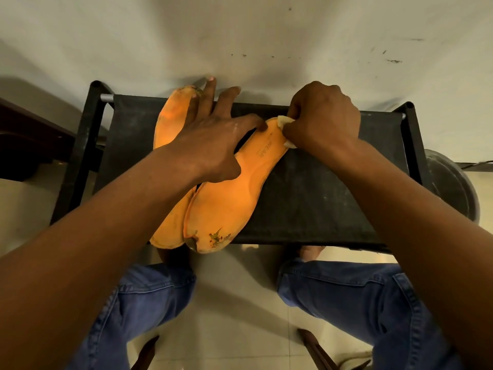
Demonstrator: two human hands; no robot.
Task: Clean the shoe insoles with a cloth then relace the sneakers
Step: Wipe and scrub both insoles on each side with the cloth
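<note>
We are bunching a pale cloth [283,121] in our closed right hand [324,116], pressing it on the far end of the right insole [234,193]. Our left hand [213,140], fingers spread flat, is pinning both insoles, the left insole [170,118] too, on the black fabric stool [320,188].

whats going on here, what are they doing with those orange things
A person is cleaning two orange shoe insoles on a black fabric-topped stand. The left hand presses flat across both insoles to hold them down. The right hand grips a small pale cloth and rubs the far end of the right insole. The left insole lies partly under it. No sneakers or laces are in view.
</note>
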